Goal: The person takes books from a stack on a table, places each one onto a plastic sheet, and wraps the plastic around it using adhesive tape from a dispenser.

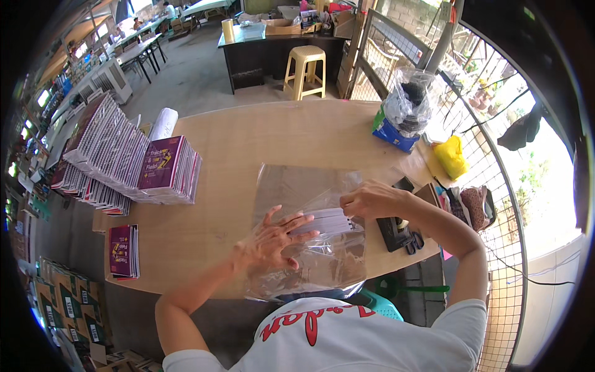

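Observation:
In front of me a stack of white-paged booklets (330, 222) lies on a clear plastic sheet (282, 181), partly wrapped in its folds. My left hand (271, 240) rests flat with fingers spread on the film at the stack's left end. At the far right corner of the stack, my right hand (367, 199) has its fingers pinched together on an edge of the film; the fingertips are partly hidden. Just right of the sheet sit a black tape dispenser (393, 234) and dark-handled scissors (414, 243).
Tall wrapped bundles of purple booklets (162, 166) stand at the table's left. Nearer is a small booklet pile (124, 251). At the far right are a blue-green box (393, 131) holding a plastic bag and a yellow bag (450, 157). Wire mesh (505, 248) borders the right side.

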### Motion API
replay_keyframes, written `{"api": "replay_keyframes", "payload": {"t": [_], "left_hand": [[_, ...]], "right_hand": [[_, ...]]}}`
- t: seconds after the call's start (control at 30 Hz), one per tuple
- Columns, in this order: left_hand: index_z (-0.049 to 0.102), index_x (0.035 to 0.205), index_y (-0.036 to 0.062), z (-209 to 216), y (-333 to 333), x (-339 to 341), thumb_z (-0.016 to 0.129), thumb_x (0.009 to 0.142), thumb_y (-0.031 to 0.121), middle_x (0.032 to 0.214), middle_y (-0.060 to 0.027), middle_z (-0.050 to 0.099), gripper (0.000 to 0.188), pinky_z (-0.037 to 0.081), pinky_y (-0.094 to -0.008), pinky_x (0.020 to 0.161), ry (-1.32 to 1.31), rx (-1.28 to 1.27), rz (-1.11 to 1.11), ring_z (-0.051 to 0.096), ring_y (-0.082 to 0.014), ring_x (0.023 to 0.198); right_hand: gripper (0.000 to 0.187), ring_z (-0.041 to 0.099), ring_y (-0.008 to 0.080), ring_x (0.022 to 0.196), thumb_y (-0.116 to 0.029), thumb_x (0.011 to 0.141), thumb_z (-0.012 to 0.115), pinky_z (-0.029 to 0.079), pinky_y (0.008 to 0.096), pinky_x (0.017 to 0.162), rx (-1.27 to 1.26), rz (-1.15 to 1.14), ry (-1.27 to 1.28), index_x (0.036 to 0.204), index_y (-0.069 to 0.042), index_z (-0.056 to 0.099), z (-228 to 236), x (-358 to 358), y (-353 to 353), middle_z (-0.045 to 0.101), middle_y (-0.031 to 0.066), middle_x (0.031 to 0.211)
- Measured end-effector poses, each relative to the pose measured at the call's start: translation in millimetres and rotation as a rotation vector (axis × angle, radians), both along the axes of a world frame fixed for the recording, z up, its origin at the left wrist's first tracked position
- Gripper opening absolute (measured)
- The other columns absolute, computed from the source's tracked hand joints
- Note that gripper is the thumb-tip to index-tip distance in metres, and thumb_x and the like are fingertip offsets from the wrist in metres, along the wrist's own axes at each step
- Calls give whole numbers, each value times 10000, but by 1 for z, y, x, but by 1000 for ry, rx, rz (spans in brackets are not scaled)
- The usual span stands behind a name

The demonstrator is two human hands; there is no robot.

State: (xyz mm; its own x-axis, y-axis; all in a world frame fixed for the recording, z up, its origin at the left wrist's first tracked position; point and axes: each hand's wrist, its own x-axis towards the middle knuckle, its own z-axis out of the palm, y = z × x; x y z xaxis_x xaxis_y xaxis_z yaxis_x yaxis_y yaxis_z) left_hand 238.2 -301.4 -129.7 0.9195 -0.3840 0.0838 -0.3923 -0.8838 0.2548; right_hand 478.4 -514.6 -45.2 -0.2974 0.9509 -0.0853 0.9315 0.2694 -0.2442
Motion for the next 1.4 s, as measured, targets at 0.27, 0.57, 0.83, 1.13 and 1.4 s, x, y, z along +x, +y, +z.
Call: {"api": "replay_keyframes", "payload": {"t": [0.27,0.57,0.83,1.13,1.4], "left_hand": [[291,1514,460,9,6,11,685,698,701,1638,-55,170,938,86,-634,1189,28,83,-55,217,-276,1492],[370,1475,483,-9,10,18,645,648,798,1597,-115,258,926,158,-660,1155,-40,22,-71,234,-357,1474],[443,1465,297,-30,6,20,665,687,764,1593,-94,256,934,31,-685,1151,21,-287,60,228,-336,1480],[470,1429,266,-21,8,17,711,765,593,1520,12,392,778,36,-657,1175,-81,-124,-59,286,-227,1466],[435,1450,275,-27,11,26,695,762,609,1530,20,396,808,20,-637,1181,-142,-136,-27,326,-222,1449]], "right_hand": [[152,641,247,890,-137,727,767,509,407,616,70,-36,157,779,-108,627,-21,-25,41,617,46,956],[482,434,311,1308,-208,609,876,404,502,1034,389,-184,196,1040,-196,662,-68,-32,45,450,127,1398],[1413,510,345,1223,-230,544,943,574,352,800,299,-706,653,1585,-115,-6,-92,-39,44,401,252,1406],[1244,515,274,1182,-205,624,905,539,365,866,-50,-895,743,1585,-112,121,-108,-18,45,471,237,1346],[642,577,319,1162,-212,678,859,448,464,992,596,-818,319,1227,-19,587,-93,-122,-62,631,162,1178]]}}
